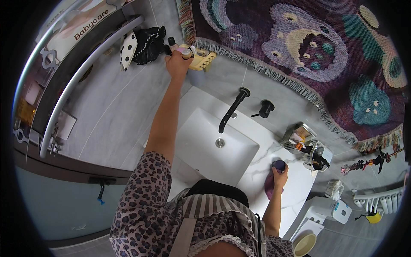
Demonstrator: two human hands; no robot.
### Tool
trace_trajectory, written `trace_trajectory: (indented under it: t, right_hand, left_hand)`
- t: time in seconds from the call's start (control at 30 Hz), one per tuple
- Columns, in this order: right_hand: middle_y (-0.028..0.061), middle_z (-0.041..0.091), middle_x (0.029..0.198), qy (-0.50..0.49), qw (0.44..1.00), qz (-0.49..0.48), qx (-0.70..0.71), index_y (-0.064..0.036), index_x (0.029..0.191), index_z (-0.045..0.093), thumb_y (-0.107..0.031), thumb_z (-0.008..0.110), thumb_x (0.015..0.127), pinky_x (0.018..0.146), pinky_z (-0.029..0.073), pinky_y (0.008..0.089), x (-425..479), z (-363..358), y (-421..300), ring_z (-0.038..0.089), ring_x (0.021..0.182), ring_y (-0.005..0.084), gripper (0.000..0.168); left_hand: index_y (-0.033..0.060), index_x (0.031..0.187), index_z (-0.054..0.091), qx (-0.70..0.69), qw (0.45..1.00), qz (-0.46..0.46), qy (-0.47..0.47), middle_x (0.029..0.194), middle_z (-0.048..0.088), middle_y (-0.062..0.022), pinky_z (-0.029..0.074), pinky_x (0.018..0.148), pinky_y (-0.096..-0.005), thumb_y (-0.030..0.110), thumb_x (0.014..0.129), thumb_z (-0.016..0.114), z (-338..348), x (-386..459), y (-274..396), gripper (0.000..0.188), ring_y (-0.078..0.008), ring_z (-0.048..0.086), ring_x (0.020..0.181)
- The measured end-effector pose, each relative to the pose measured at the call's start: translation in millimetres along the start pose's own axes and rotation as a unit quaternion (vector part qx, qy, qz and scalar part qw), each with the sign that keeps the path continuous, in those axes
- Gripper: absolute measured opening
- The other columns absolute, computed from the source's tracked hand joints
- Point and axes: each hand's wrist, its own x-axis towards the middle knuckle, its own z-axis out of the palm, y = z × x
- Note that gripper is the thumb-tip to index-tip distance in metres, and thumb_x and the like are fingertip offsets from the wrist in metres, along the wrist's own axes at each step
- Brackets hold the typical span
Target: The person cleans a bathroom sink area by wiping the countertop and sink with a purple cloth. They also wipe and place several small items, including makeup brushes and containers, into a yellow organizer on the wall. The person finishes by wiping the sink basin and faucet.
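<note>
My left hand reaches up to a small yellow wall rack and covers part of several small bottles and jars there; its exact hold cannot be made out. A grey cup hangs below the rack. On the marble countertop to the right of the washbasin, my right hand has its fingers around a dark blue cup-like container. A purple cloth lies beneath and beside that hand.
A black spout juts from the wall over the basin, beside a black tap lever. Metal and white holders with small items stand at the right. A fringed woven blanket hangs above. A curved metal rail runs at the left.
</note>
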Motion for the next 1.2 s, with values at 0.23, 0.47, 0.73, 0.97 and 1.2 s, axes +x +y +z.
trace_trajectory:
  t: [0.23,0.47,0.73,0.97,1.2]
  right_hand:
    - [0.0181,0.064,0.103,0.005,0.999,-0.007,0.043,-0.011,0.126,0.047,-0.035,0.075,0.067,0.081,0.048,0.0365,-3.5,-1.1,3.1,0.062,0.092,0.0320,0.069]
    - [0.0178,0.063,0.106,0.003,0.998,-0.007,0.062,-0.010,0.127,0.046,-0.032,0.076,0.069,0.083,0.047,0.0355,-6.5,-2.8,-1.9,0.062,0.096,0.0307,0.069]
    - [0.0169,0.063,0.108,-0.003,0.998,0.011,0.068,-0.010,0.126,0.047,-0.032,0.076,0.069,0.084,0.047,0.0355,-6.8,-4.8,-4.7,0.061,0.098,0.0304,0.067]
    - [0.0162,0.063,0.108,0.007,0.996,0.002,0.086,-0.011,0.126,0.048,-0.031,0.076,0.069,0.084,0.047,0.0351,-9.2,-3.6,-5.8,0.061,0.098,0.0293,0.067]
    - [0.0154,0.064,0.106,-0.021,0.994,0.059,0.090,-0.010,0.126,0.049,-0.029,0.077,0.067,0.084,0.046,0.0322,-5.3,-3.4,-2.7,0.061,0.094,0.0244,0.068]
  left_hand:
    - [0.0040,0.086,0.059,-0.157,0.987,-0.024,0.025,0.081,0.065,-0.0088,0.046,0.072,-0.0377,0.022,0.054,0.083,-8.2,-6.8,-12.9,0.044,-0.0272,0.054,0.081]
    - [0.0023,0.079,0.058,-0.130,0.991,-0.019,0.034,0.072,0.064,-0.0105,0.049,0.064,-0.0373,0.023,0.054,0.083,-20.4,4.8,-23.2,0.041,-0.0276,0.061,0.068]
    - [0.0024,0.081,0.059,-0.113,0.993,-0.030,0.006,0.072,0.064,-0.0104,0.049,0.065,-0.0364,0.027,0.053,0.085,-23.8,5.8,-20.9,0.045,-0.0270,0.063,0.068]
    - [0.0017,0.084,0.058,-0.089,0.996,-0.027,-0.006,0.076,0.065,-0.0112,0.050,0.065,-0.0346,0.026,0.055,0.084,-21.6,2.4,-16.9,0.046,-0.0271,0.064,0.069]
    - [0.0004,0.092,0.059,-0.118,0.993,-0.011,0.012,0.079,0.066,-0.0128,0.051,0.066,-0.0363,0.026,0.056,0.084,-9.0,3.6,-21.0,0.051,-0.0282,0.065,0.072]
